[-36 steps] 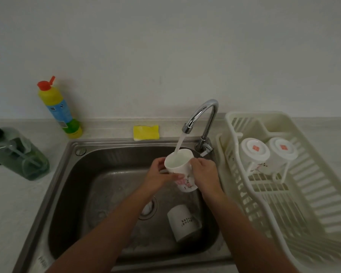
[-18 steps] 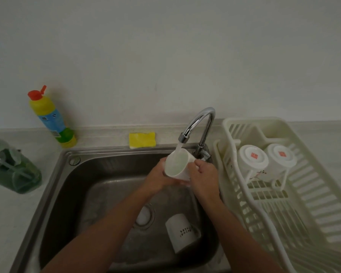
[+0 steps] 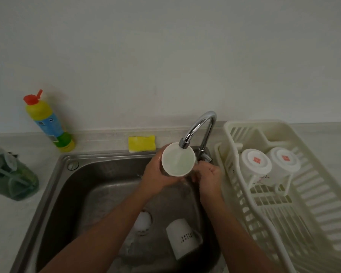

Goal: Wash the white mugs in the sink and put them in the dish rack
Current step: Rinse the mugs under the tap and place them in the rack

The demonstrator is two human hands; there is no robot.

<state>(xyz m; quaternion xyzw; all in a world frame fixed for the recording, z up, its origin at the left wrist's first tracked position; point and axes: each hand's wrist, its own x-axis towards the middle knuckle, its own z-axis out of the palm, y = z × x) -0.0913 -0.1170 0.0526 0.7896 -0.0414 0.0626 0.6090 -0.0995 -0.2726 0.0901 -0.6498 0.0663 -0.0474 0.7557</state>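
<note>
A white mug (image 3: 178,160) is held upright right under the chrome tap (image 3: 200,129), and water runs into it. My left hand (image 3: 156,173) wraps round its left side. My right hand (image 3: 208,177) grips its right side near the handle, which is hidden. A second white mug (image 3: 182,238) with small dark print lies on its side on the floor of the steel sink (image 3: 71,186). Two white mugs (image 3: 255,164) (image 3: 283,161) stand upside down in the cream dish rack (image 3: 307,203) on the right.
A yellow sponge (image 3: 141,143) lies on the ledge behind the sink. A yellow and green detergent bottle (image 3: 48,123) stands at the back left. A green transparent container (image 3: 10,175) sits at the left edge. Foam covers the drain (image 3: 143,221).
The mug has been raised closer to the spout and turned more upright, so its mouth now faces up at me. Both hands stayed on it.
</note>
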